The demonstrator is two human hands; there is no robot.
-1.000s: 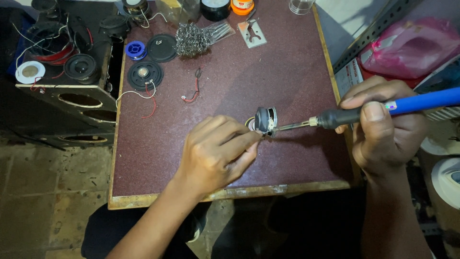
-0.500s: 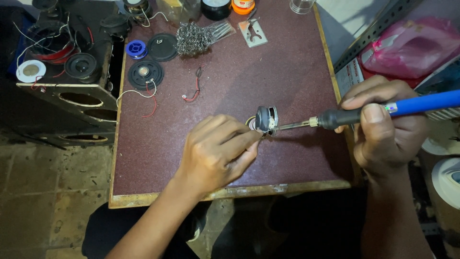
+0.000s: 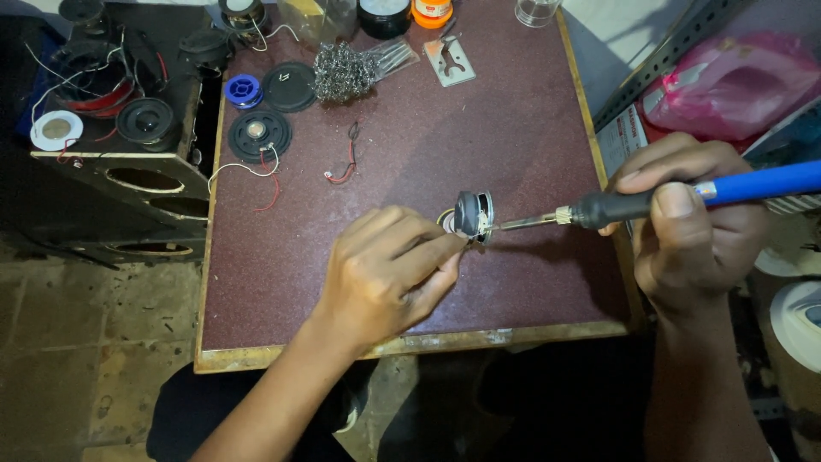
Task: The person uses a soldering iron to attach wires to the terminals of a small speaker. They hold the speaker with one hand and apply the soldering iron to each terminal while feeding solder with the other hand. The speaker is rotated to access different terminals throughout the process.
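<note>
My left hand (image 3: 389,269) pinches a small round speaker (image 3: 473,214) on its edge, just above the dark red table top (image 3: 479,128). My right hand (image 3: 693,222) grips a soldering iron (image 3: 650,198) with a blue and black handle. The iron's metal tip touches the right side of the small speaker. Both hands are over the near right part of the table.
Flat black speakers (image 3: 258,134), a blue spool (image 3: 243,90), a wire-wool tip cleaner (image 3: 342,73), a short red and black wire (image 3: 346,162) and a metal bracket (image 3: 451,60) lie at the back. A black speaker box (image 3: 128,184) stands to the left. A pink bag (image 3: 727,81) is at the right.
</note>
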